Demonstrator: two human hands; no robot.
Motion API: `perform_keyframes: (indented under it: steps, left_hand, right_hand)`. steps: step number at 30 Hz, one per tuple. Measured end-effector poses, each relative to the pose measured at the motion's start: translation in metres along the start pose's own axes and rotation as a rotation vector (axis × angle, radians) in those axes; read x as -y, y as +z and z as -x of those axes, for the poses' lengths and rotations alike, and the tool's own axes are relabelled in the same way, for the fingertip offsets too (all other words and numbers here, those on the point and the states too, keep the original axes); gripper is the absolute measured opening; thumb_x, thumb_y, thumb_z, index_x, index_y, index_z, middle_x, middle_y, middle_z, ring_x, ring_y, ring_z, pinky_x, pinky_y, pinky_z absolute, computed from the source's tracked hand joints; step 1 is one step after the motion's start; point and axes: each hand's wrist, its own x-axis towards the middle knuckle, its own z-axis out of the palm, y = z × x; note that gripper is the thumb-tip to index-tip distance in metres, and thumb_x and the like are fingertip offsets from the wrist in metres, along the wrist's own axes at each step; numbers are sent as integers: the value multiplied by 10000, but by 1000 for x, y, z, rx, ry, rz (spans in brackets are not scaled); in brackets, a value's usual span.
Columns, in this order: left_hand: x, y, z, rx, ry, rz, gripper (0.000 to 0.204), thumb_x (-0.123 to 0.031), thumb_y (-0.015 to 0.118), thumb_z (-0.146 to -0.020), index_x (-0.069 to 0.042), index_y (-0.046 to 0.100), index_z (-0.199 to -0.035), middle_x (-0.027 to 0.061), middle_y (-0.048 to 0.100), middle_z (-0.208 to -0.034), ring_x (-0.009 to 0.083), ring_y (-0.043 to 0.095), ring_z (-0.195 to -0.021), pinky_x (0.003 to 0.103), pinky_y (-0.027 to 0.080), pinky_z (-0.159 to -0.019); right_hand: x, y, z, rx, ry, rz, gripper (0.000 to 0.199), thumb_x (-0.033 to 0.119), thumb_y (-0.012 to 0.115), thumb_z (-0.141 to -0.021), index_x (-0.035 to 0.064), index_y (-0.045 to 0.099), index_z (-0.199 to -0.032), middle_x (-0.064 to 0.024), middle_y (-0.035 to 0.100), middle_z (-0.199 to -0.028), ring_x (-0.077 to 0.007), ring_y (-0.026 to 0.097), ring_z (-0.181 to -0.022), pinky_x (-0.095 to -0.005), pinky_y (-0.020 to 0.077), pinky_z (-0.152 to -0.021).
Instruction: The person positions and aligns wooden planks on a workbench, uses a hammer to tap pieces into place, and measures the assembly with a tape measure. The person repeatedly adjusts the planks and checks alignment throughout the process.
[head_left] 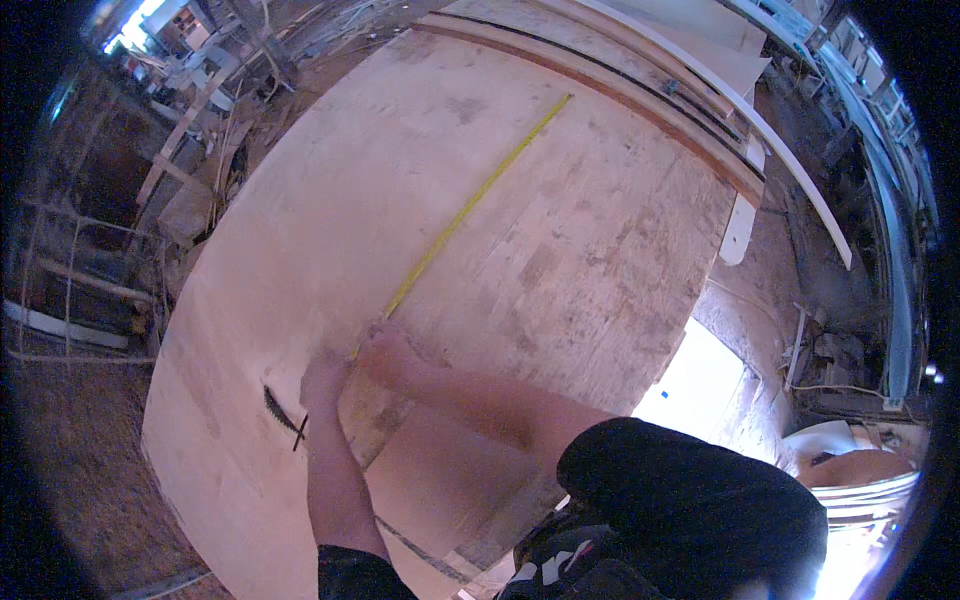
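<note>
A yellow measuring tape (pixel 462 213) runs straight across a large pale wooden board (pixel 330 190), from near its far edge down to my hands. My right hand (pixel 393 358) is closed on the near part of the tape. Just left of it, my left hand (pixel 325 373) is closed too, with a short piece of tape (pixel 352 355) showing at its edge; its fingers are blurred. Beside the left wrist lies a thin dark tool (pixel 281 410) with a jagged-looking edge, its kind unclear.
Long wooden strips (pixel 600 80) lie across the board's far end. A curved white strip (pixel 800 180) reaches past its right corner. Scrap wood (pixel 200 180) is piled at the left. Long bluish lengths of material (pixel 890 230) stand at the right, beyond a brightly lit patch (pixel 700 380).
</note>
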Motion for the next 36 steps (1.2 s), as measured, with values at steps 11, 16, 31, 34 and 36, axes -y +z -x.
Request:
perform_keyframes:
  steps: [11,16,31,34,36]
  left_hand:
    - [54,43,-37,-58,191,84,702,-648,701,-847,-81,714,-1261,248,734,-1116,441,679,-1101,519,526,-964]
    - [40,32,-35,-74,35,38,657,-585,786,-804,-26,752,-1148,238,745,-1084,409,700,-1068,505,541,-916]
    - [53,31,-33,-126,-96,79,560,-522,898,-712,4,725,-799,172,724,-750,309,697,-721,451,531,-707]
    - [59,30,-24,-114,-136,-3,560,-519,900,-705,3,722,-804,185,728,-781,318,694,-730,455,529,-706]
    - [64,31,-21,-96,-156,-20,558,-515,898,-704,3,728,-825,192,729,-799,330,697,-749,463,531,-712]
  right_hand:
    - [-261,-86,154,-525,222,-291,642,368,653,-944,117,482,-1510,-156,443,-1578,-379,379,-1477,-628,220,-1210]
    - [-511,-157,299,-706,998,-177,1000,522,840,-781,73,397,-1557,-239,432,-1568,-393,454,-1430,-470,391,-1186]
    - [-754,-235,357,-185,994,-36,1507,655,955,-491,93,168,-1648,-235,238,-1678,-426,202,-1555,-549,232,-1260]
    - [-740,-249,336,-163,970,-45,1493,586,984,-477,81,195,-1639,-252,285,-1654,-440,260,-1532,-486,259,-1263]
    - [-733,-255,329,-173,923,-42,1478,564,991,-470,61,226,-1630,-259,310,-1642,-439,288,-1520,-503,261,-1259]
